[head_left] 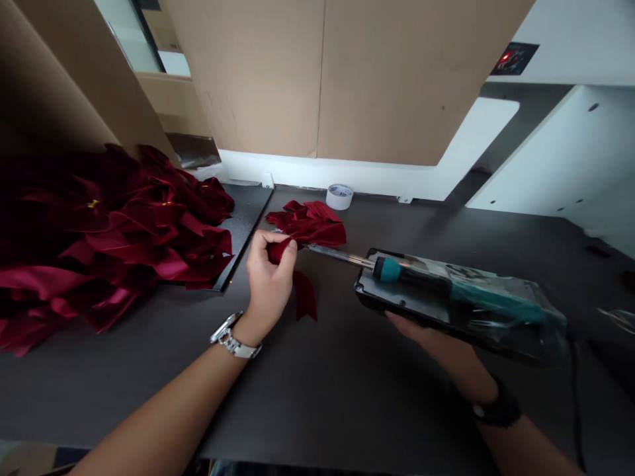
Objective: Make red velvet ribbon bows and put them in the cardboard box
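Note:
Pinched between the thumb and fingers of my left hand (272,271) is a dark red ribbon bow (306,295), one tail hanging below the hand. My right hand (414,330) is under a black and teal soldering-iron-like tool (456,297) mounted on a black casing; its fingers are mostly hidden beneath it. The tool's thin metal tip (337,254) points left and reaches the ribbon by my left fingertips. Just behind my left hand lies more red ribbon (317,221) on the dark table.
A large pile of red bows (124,231) covers the left side, partly on a black board (251,205). A white tape roll (339,197) stands at the back, before cardboard (377,79). A cable (575,403) hangs at the right.

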{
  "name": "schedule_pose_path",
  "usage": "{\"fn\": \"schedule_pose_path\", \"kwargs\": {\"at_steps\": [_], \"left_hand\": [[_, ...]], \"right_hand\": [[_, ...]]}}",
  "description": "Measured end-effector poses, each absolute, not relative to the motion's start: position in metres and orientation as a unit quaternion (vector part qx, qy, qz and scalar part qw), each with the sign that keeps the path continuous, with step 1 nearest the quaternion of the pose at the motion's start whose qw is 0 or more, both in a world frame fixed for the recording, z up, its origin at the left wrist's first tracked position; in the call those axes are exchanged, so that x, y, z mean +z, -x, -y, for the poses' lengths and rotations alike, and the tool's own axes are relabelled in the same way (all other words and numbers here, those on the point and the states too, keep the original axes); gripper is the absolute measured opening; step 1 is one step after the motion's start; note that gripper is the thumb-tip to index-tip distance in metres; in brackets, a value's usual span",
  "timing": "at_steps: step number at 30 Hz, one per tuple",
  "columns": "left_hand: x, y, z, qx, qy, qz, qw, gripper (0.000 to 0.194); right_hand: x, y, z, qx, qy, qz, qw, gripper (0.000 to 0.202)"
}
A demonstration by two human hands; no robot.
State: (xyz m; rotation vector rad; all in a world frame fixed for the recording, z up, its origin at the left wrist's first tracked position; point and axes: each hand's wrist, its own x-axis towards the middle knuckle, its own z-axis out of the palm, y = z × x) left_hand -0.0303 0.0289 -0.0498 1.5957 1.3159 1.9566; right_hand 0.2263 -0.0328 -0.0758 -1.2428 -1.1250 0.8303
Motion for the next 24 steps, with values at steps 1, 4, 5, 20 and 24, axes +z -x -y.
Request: {"fn": "schedule_pose_path", "kwargs": {"at_steps": [1, 4, 5, 20, 24], "left_hand": [[-0.051, 0.031, -0.031, 0.68, -0.545, -0.461, 0.167, 0.006], [-0.053, 0.034, -0.038, 0.681, -0.519, -0.47, 0.214, 0.008], [-0.054, 0.036, -0.038, 0.681, -0.517, -0.473, 0.213, 0.008], [-0.066, -0.01, 0.016, 0.201, -0.974, -0.103, 0.003, 0.005], [-0.065, -0.005, 0.012, 0.164, -0.977, -0.13, 0.052, 0.008]], "right_hand": [[-0.076, -0.227, 0.034, 0.323, 0.563, 0.477, 0.593, 0.027], [-0.072, -0.228, 0.034, 0.246, 0.631, 0.46, 0.574, 0.047], [-0.068, -0.227, 0.032, 0.229, 0.635, 0.451, 0.583, 0.048], [-0.073, -0.285, -0.031, 0.135, 0.507, 0.201, 0.827, 0.049], [-0.086, -0.306, -0.04, 0.112, 0.508, 0.203, 0.829, 0.057]]}}
